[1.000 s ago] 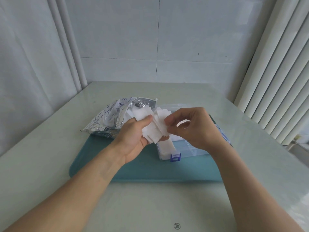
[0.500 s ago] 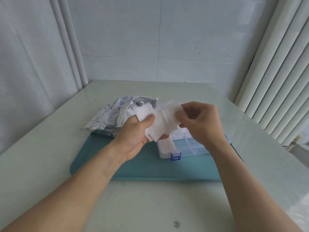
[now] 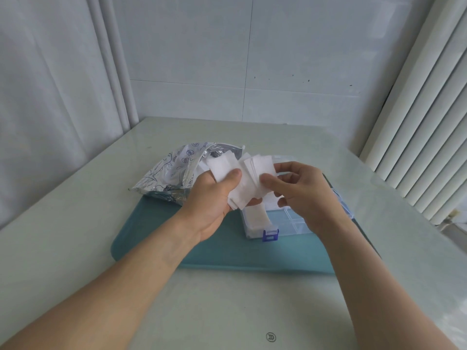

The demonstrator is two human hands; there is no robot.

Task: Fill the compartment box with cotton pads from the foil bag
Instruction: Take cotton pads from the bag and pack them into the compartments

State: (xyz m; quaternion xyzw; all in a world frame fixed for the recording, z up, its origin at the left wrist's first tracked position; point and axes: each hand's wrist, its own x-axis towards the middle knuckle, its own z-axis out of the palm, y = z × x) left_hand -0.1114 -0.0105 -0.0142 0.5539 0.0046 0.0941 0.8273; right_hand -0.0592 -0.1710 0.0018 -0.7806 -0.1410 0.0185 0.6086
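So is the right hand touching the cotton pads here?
Touching. The head view shows the right hand with its thumb and fingertips pinching the edge of the cotton pads that the left hand holds.

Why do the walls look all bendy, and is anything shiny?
Head view: the wide lens bows the white window blinds and grey curtain at the edges; the silver foil bag glints, the glossy pale table mirrors soft daylight.

white cotton pads fanned above clear compartment box.
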